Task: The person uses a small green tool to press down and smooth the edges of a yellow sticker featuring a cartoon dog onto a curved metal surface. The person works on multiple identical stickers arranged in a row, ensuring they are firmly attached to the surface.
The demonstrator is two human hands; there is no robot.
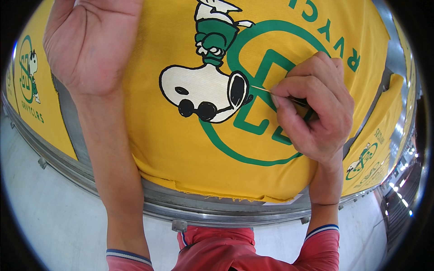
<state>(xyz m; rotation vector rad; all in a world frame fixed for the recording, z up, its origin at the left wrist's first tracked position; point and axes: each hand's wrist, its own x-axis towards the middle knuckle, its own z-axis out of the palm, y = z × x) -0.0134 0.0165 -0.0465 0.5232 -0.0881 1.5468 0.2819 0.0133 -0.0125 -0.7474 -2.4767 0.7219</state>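
My right hand (318, 108) pinches a thin, pale stick (261, 89), like a toothpick, between thumb and forefinger. Its tip is at the edge of the black ear of a printed white cartoon dog (203, 84) with sunglasses. The print, with a green ring emblem (217, 142) and green letters, is on a yellow fabric panel (183, 152) lying before me. My left hand (91, 47) is palm up over the panel's left side. Its fingers run out of the top of the picture, so whether they hold anything is hidden.
More yellow printed panels lie at the left (51, 118) and right (386, 128) along the same grey table. A metal rail (230, 218) with small blocks (179, 226) borders the near edge, and the panel's frayed hem ends just short of it.
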